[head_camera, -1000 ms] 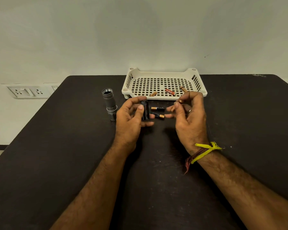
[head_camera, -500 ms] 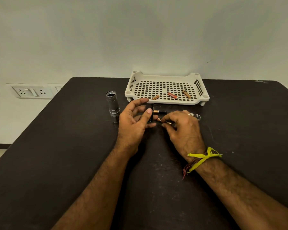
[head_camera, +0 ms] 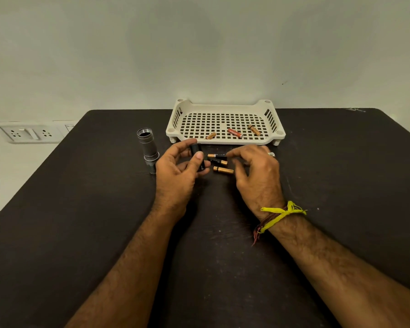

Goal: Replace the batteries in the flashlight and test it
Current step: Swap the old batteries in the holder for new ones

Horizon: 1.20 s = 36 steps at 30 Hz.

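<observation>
Right hand [head_camera: 256, 176] released battery [head_camera: 223, 170] onto table [head_camera: 81, 209]; fingers spread.

Dark matte table [head_camera: 81, 233], scuffed w/ pale specks, pushed against a plain off-white wall [head_camera: 199, 55]. White socket/switch plate [head_camera: 29, 133] on wall at left, below table-top level.

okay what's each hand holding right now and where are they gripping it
The left hand pinches the black battery holder by its long sides, thumb against fingers. The right hand hovers over the loose batteries, holding nothing visible.
</observation>
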Available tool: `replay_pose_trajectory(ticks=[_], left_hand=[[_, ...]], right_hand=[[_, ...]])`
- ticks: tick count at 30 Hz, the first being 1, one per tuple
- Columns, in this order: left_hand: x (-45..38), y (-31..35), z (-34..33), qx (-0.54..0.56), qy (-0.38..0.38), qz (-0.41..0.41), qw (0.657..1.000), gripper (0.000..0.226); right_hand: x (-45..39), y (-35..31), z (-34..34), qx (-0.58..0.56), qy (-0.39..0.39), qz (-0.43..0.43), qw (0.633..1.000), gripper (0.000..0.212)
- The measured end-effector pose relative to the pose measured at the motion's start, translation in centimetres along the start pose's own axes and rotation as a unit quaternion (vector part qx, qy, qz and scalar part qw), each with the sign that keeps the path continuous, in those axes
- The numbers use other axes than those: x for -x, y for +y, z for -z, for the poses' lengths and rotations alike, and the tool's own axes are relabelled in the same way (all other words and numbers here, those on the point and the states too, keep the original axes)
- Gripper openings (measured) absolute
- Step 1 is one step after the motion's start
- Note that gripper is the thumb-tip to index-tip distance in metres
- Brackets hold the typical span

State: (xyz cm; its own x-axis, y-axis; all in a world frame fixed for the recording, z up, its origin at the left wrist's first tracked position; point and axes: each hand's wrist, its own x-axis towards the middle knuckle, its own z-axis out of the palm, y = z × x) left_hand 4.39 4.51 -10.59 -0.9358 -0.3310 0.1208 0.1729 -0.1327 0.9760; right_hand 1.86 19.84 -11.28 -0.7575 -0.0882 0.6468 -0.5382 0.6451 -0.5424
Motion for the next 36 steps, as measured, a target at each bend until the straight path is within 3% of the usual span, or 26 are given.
replay_pose_trajectory(ticks=[7,14,18,23,27,31,36], left_hand=[[-0.3,-0.3,0.1,0.016,-0.011,0.005,1.000,0.030],[-0.8,-1.1,0.2,0.036,-0.011,0.005,0.999,0.030],[-1.1,-1.5,0.2,0.040,-0.015,-0.002,0.999,0.027],[-1.3,-1.6,0.1,0.046,-0.015,-0.004,0.999,0.027],[-1.3,-1.8,0.2,0.045,-0.019,-0.016,0.999,0.029],[-1.5,-1.9,0.3,0.044,-0.011,-0.023,0.999,0.031],[-1.4,-1.8,0.3,0.038,-0.011,-0.013,0.999,0.034]], right_hand=[[-0.2,0.2,0.2,0.013,0.043,0.009,0.999,0.022],[-1.8,-1.0,-0.8,0.016,0.027,-0.020,0.999,0.015],[-6.4,-0.8,-2.5,0.074,-0.073,-0.078,0.991,0.020],[-12.0,-0.3,-5.0,0.174,-0.247,-0.096,0.948,0.017],[-13.4,-0.6,-6.1,0.206,-0.304,-0.093,0.926,0.017],[-13.8,-0.5,-6.3,0.191,-0.305,-0.101,0.928,0.020],[-12.2,-0.3,-5.5,0.143,-0.217,-0.089,0.961,0.007]])
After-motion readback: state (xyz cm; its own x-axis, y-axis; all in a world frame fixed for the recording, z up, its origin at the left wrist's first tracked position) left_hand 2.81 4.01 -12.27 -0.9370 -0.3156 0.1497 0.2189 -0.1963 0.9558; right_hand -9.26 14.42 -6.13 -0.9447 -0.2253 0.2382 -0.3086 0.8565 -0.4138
